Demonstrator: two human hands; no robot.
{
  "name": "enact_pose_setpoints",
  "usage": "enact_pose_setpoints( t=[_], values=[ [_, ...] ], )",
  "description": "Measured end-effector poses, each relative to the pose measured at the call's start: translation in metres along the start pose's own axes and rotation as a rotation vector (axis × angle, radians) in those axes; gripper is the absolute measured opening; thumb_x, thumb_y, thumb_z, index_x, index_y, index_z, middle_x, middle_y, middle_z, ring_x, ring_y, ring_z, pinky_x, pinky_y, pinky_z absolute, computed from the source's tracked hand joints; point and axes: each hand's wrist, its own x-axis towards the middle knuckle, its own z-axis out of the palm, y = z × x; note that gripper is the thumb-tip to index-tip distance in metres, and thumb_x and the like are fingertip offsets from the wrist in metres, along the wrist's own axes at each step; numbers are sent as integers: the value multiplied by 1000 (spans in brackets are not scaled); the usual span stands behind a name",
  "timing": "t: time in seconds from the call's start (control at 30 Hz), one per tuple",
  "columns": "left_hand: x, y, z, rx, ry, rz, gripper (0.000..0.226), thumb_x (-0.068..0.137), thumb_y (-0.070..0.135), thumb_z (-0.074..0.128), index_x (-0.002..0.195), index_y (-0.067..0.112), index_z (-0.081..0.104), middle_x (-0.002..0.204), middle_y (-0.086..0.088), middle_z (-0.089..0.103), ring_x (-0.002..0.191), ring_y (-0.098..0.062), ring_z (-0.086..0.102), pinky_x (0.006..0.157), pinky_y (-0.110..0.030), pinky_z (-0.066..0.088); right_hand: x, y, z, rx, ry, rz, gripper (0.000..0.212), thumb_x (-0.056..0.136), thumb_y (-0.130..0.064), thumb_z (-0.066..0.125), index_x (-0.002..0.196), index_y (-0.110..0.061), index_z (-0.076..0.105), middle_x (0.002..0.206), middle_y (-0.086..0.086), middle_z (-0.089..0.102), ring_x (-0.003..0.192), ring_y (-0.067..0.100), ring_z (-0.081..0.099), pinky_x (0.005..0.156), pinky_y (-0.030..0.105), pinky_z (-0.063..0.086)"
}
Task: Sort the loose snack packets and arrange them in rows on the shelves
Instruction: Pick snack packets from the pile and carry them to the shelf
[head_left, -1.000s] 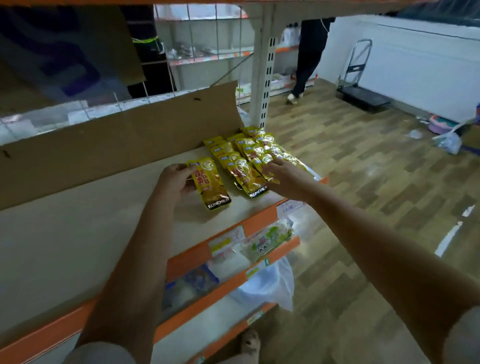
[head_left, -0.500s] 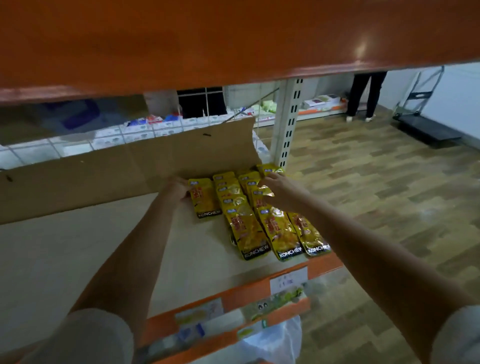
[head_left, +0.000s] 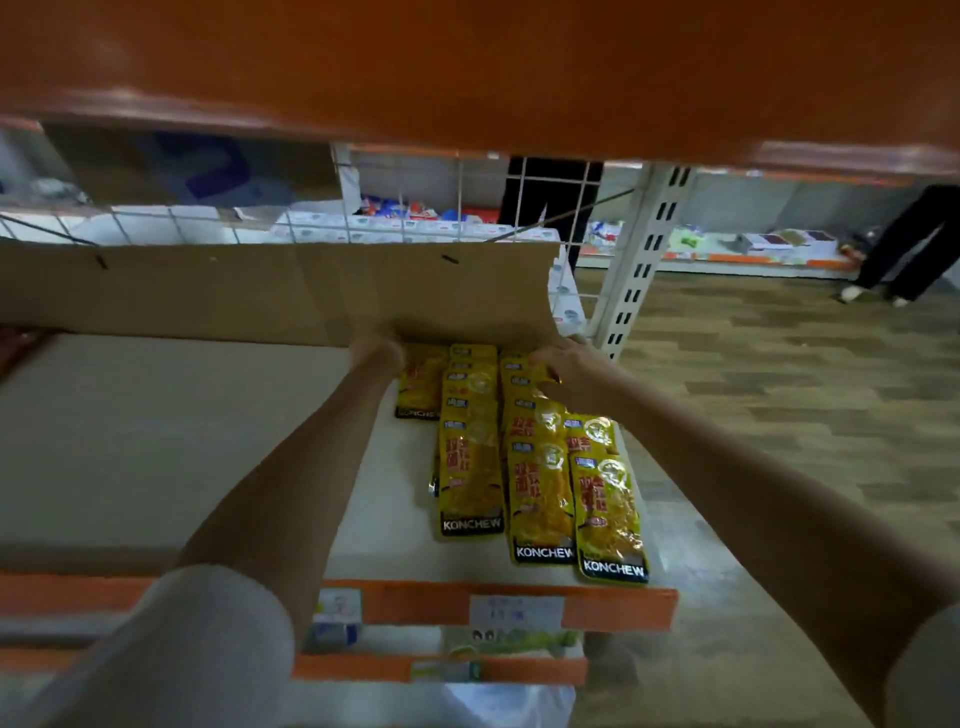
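Note:
Yellow KONCHEW snack packets lie in overlapping rows on the pale shelf board (head_left: 156, 441): a left row (head_left: 470, 467), a middle row (head_left: 540, 499) and a right row (head_left: 608, 514). A single yellow packet (head_left: 418, 389) lies left of them, at the back. My left hand (head_left: 376, 348) grips that packet's top end right against the cardboard; its fingers are mostly hidden. My right hand (head_left: 569, 369) rests with its fingers on the rear packets of the middle row.
A brown cardboard sheet (head_left: 234, 291) stands along the shelf's back. The orange upper shelf (head_left: 467, 67) hangs low overhead. A white slotted upright (head_left: 639, 260) stands right of the packets. Lower orange-edged shelves (head_left: 613, 605) hold goods. A person's legs (head_left: 904, 244) stand far right.
My view dropped under the upper shelf. My left hand slid the single packet back to the cardboard; my right hand moved to the back of the rows.

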Motion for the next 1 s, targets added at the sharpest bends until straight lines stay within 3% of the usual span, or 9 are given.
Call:
enact_pose_setpoints(
  t=[0.07,0.2,0.33,0.57,0.77,1.0],
  values=[
    [-17,0,-10,21,-2,63,28,95,18,53,121,8,58,117,-11,59,103,-27,56,86,-36,47,8,-7,-3,-5,9,-33,43,92,-26,53,133,-14,48,138,9,44,125,31,44,97,41,42],
    [-67,-6,-44,229,62,39,36,96,33,49,121,8,57,116,-11,59,103,-29,57,84,-36,45,33,-46,-2,-22,-17,-141,47,91,-24,51,137,-16,42,142,7,38,132,29,34,103,43,38],
    [-110,-40,-89,580,59,31,50,96,39,48,138,13,42,140,-15,39,126,-34,41,100,-42,39,64,-120,7,-16,-1,-336,46,91,-24,52,134,-13,45,138,10,40,132,29,31,107,40,33],
    [-188,-139,-190,884,107,-135,53,96,42,45,141,15,38,142,-14,36,128,-33,35,99,-43,36,71,-305,30,-39,-67,-664,47,93,-28,50,136,-14,42,140,10,39,129,30,34,101,40,34],
    [-251,-236,-310,880,223,-338,54,94,43,46,140,15,39,141,-14,38,129,-34,35,99,-46,37,56,-487,37,-4,-33,-883,45,92,-29,50,135,-16,43,140,8,39,130,29,33,102,39,34],
    [-311,-344,-454,896,323,-550,48,94,42,47,132,14,47,139,-13,42,130,-31,36,98,-45,39,54,-696,44,-62,-27,-997,47,92,-35,49,135,-18,42,144,7,36,133,30,30,104,39,34]
  ],
)
